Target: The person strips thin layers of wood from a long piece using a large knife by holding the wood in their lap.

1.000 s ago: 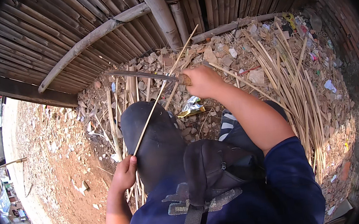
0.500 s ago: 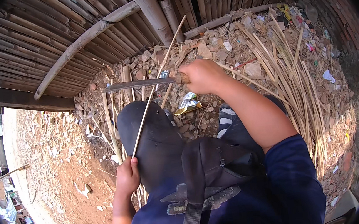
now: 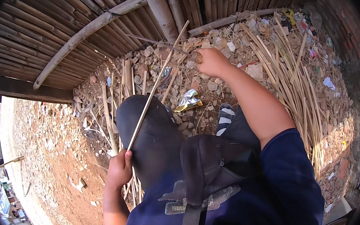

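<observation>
My left hand (image 3: pixel 120 168) is closed round the lower end of a long, thin bamboo strip (image 3: pixel 146 105). The strip slants up to the right over my dark-trousered left knee (image 3: pixel 139 117). In my right hand (image 3: pixel 215 62) is the wooden handle of a long-bladed knife (image 3: pixel 165 44), held out in front of me. Its blade points away to the upper left and crosses the strip near the strip's far end. Whether blade and strip touch there, I cannot tell.
A pile of split bamboo strips (image 3: pixel 295 100) lies on the right. More bamboo pieces (image 3: pixel 109 115) stand beside my left knee. A silver and gold wrapper (image 3: pixel 189 100) rests on rubble between my feet. A bamboo wall (image 3: pixel 66 32) with a thick post (image 3: pixel 158 11) rises in front.
The knife has moved away from me along the strip, its blade swinging from nearly level to tilted up at the left. My left hand keeps its grip and has shifted slightly left.
</observation>
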### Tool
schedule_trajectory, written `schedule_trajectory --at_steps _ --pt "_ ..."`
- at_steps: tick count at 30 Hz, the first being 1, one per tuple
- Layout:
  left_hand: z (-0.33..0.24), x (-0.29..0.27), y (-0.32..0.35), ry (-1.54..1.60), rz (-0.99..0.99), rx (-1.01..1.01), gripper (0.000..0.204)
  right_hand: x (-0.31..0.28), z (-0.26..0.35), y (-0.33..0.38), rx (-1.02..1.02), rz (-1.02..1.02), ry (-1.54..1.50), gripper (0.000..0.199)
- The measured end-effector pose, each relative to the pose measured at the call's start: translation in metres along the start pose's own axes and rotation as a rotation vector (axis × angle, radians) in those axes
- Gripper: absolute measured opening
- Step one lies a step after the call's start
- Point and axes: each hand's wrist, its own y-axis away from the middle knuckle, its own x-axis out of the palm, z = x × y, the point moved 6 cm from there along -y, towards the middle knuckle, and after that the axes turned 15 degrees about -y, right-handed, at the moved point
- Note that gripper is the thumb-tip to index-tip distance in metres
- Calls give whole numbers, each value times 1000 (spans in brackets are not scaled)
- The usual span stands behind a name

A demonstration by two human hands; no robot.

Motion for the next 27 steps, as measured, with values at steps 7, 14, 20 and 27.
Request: schedule_trajectory --at_steps 7,14,20,27 --pt "0 8 10 -89 -60 9 37 21 66 48 -187 258 300 37" --pt "-3 -4 5 -75 -25 18 38 30 19 24 -27 180 266 36" --pt "9 7 1 100 78 17 41 3 31 31 -112 132 205 45" --pt "6 -1 1 107 146 15 46 -1 15 23 -7 53 182 41"
